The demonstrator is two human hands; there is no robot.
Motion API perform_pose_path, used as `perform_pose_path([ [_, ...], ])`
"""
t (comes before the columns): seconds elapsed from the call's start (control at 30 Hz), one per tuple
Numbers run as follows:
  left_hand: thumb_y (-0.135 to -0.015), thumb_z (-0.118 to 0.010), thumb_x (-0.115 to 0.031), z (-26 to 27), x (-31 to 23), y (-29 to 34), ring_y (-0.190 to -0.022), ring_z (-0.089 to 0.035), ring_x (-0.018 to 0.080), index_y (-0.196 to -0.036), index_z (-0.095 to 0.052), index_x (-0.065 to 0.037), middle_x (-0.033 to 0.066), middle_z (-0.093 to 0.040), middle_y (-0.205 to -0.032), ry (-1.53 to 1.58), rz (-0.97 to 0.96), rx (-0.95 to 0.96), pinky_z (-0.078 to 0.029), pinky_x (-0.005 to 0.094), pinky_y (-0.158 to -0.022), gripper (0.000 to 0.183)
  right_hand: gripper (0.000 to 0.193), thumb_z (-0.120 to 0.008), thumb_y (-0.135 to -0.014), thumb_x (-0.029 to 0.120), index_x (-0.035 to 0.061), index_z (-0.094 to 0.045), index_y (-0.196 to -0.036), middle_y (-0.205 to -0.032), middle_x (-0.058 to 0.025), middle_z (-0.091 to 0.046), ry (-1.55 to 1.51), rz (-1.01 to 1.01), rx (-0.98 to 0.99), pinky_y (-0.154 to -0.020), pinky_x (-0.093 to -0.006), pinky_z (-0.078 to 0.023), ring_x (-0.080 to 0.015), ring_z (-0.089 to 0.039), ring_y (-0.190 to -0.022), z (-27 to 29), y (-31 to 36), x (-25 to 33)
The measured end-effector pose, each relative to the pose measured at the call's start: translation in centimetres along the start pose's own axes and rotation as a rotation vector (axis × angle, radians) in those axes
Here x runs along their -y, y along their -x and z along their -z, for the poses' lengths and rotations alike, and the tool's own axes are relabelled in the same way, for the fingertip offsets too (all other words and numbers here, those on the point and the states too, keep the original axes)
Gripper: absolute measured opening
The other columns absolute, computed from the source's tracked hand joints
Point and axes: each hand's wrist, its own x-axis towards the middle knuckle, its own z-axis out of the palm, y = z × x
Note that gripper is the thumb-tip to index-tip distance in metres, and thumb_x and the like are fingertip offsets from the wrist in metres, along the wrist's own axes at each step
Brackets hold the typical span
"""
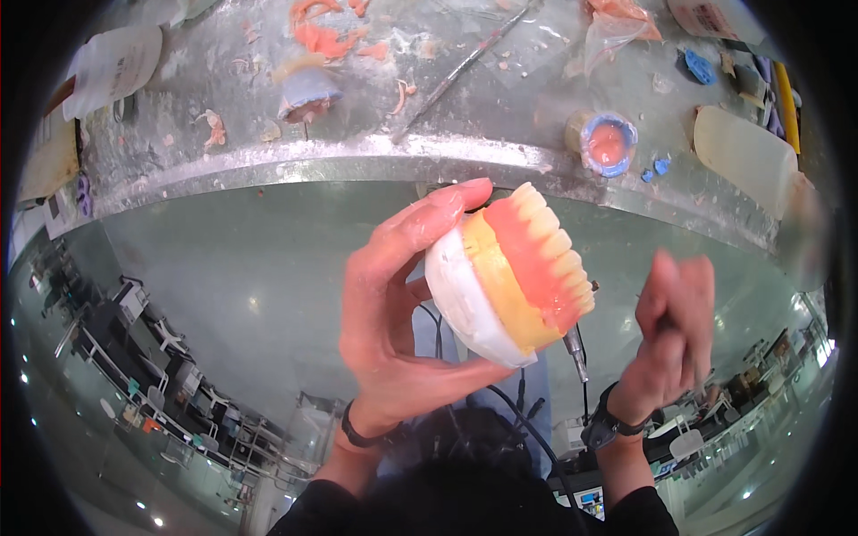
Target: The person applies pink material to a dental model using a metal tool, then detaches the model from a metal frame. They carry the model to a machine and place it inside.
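Observation:
My left hand [384, 295] is wrapped round a dental model, thumb along its lower side and fingers over the top. The model has a white plaster base [465, 308] and a yellow stone layer [508, 290]. On it sits a denture [536, 250] with glossy pink gum and a row of ivory teeth, facing right. To the right of the model, apart from it, my right hand [675, 330] hangs in the air with bent fingers, smeared by motion. Whether anything is between those fingers cannot be made out. A metal handpiece [576, 357] shows below the model's right end.
Across the bench [357, 165] lie pink wax scraps [326, 36], a long thin tool [465, 67] and blue bits [697, 67]. A small cup with pink material [608, 145] stands near the bench edge; another cup [308, 92] lies at left. Black cables [527, 420] run over my lap.

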Motion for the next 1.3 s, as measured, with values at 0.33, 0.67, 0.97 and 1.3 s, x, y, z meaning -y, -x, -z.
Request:
perform_pose_path([
  [0.33,-0.054,-0.081,0.001,0.1,-0.7,0.5,-0.116,-0.047,0.0333,-0.123,-0.040,-0.004,0.0215,-0.043,-0.125,-0.006,-0.015,0.053,-0.053,0.0379,-0.083,0.080,0.029,-0.065,-0.071,0.018,0.0217,-0.065,-0.100,-0.083,-0.0043,-0.038,0.115,-0.008,0.246,-0.058,-0.0268,-0.030,-0.0173,-0.038,-0.067,-1.0,0.4,4.0],
  [0.67,-0.053,-0.082,0.002,-0.4,-0.7,0.9,-0.116,-0.047,0.0326,-0.124,-0.040,-0.003,0.0217,-0.044,-0.125,0.034,0.005,0.076,-0.053,0.0378,-0.083,0.082,0.027,-0.068,-0.070,0.018,0.0165,-0.064,-0.096,-0.083,-0.0056,-0.040,-0.085,-0.129,0.285,-0.056,-0.0254,-0.030,-0.0134,-0.037,-0.060,-0.1,1.4,3.1],
  [0.97,-0.053,-0.081,0.002,-0.4,-0.6,1.4,-0.116,-0.047,0.0323,-0.124,-0.040,-0.003,0.0216,-0.044,-0.125,0.014,0.033,0.096,-0.053,0.0372,-0.082,0.082,0.037,-0.063,-0.072,0.032,0.0088,-0.060,-0.101,-0.083,-0.0050,-0.039,-0.084,-0.106,0.269,-0.055,-0.0235,-0.029,-0.0110,-0.035,-0.056,-0.1,1.8,2.7],
  [1.3,-0.054,-0.080,0.004,-1.4,-0.2,1.5,-0.113,-0.050,0.0345,-0.119,-0.046,-0.001,0.0206,-0.047,-0.122,0.005,-0.035,0.056,-0.051,0.0379,-0.082,0.074,0.056,-0.057,-0.075,0.047,0.0003,-0.055,-0.106,-0.082,-0.0044,-0.038,-0.096,-0.097,0.275,-0.053,-0.0213,-0.028,-0.0084,-0.032,-0.052,-0.2,1.9,2.4],
])
